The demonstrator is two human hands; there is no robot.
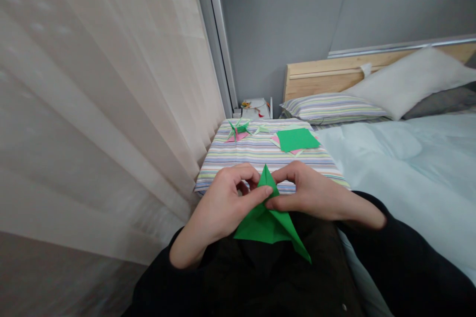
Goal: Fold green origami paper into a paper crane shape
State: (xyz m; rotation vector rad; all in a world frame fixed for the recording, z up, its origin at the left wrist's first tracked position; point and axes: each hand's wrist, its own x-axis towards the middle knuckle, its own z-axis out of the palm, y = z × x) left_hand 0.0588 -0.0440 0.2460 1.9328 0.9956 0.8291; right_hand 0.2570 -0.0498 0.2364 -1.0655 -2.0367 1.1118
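A partly folded sheet of green origami paper (266, 228) is held up in front of my body, its narrow pointed tip upward and its wider part spreading below. My left hand (232, 195) grips it from the left, the thumb pressed flat over the front near the middle. From the right, my right hand (303, 190) pinches the paper's edge between thumb and forefinger. Both thumbs nearly meet at the centre fold. The fingers behind the paper are partly hidden.
Beyond my hands, a striped cloth (226, 153) covers a small surface. On it lie folded paper figures (239, 130) and a stack of green and pink paper sheets (297, 139). A pale curtain (148, 84) hangs at left; a bed (409, 158) with pillows stands at right.
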